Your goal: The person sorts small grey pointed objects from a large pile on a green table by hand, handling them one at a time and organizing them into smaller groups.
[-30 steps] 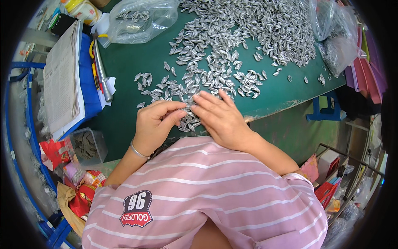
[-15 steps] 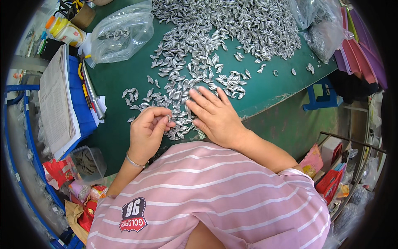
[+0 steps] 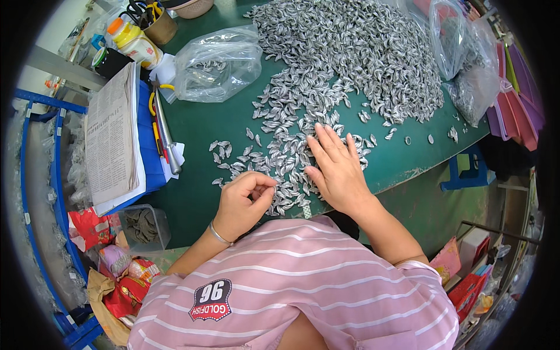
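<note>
Silver twisted leaf-shaped metal pieces (image 3: 350, 55) are heaped on the green table (image 3: 195, 128), with a looser trail of them reaching toward me. My left hand (image 3: 245, 198) is pinched at the near left edge of that trail, thumb against forefinger. A small silver metal piece seems to be between the fingertips, mostly hidden by them. My right hand (image 3: 338, 172) lies palm down over the right side of the trail, fingers stretched out and touching the pieces. Nothing is gripped in it.
At left are a newspaper stack (image 3: 111, 134), pliers (image 3: 154, 96), a tapered metal rod (image 3: 169, 149) and a clear bag of pieces (image 3: 224, 64). Beyond stand a yellow bottle (image 3: 137, 45) and a tool cup (image 3: 160, 28). Another filled bag (image 3: 473, 96) sits far right; a blue stool (image 3: 466, 169) is below.
The whole view has shifted, so the table appears further right and lower. My right hand has slid slightly forward over the pieces. The left hand keeps its pinch.
</note>
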A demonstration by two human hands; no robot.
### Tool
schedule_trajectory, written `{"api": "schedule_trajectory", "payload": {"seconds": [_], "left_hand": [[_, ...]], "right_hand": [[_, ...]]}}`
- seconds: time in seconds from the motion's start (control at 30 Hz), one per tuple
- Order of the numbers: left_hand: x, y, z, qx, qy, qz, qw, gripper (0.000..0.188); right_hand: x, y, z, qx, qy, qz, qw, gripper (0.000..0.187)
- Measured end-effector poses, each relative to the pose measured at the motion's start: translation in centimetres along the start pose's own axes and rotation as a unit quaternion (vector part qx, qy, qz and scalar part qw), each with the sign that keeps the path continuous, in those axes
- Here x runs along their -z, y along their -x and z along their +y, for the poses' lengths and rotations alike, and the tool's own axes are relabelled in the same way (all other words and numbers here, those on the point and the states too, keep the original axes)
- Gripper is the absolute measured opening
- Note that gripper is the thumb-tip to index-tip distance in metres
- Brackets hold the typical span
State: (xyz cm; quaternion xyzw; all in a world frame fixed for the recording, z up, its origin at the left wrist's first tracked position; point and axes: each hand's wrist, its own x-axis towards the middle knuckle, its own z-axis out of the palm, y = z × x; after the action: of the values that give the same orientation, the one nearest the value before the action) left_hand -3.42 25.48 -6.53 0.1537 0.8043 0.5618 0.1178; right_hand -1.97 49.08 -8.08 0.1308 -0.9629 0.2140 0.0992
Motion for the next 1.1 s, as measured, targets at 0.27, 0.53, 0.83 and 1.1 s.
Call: {"api": "schedule_trajectory", "payload": {"seconds": [0.27,0.53,0.83,1.1], "left_hand": [[0.3,-0.3,-0.5,-0.154,-0.190,0.072,0.967,0.018],[-0.6,-0.4,-2.6,-0.084,-0.322,0.044,0.942,0.089],[-1.0,-0.6,-2.8,-0.087,-0.285,0.059,0.953,0.103],[-0.8,-0.4,-3.2,-0.095,-0.294,0.059,0.949,0.105]], "right_hand": [[0.0,-3.9,-0.2,0.118,-0.042,-0.083,0.989,0.055],[-1.1,-6.5,0.5,0.143,0.009,-0.155,0.977,0.066],[-3.5,-11.5,1.2,0.123,0.054,-0.037,0.990,0.067],[-3.0,-9.0,-1.1,0.260,-0.024,-0.165,0.951,0.067]]}}
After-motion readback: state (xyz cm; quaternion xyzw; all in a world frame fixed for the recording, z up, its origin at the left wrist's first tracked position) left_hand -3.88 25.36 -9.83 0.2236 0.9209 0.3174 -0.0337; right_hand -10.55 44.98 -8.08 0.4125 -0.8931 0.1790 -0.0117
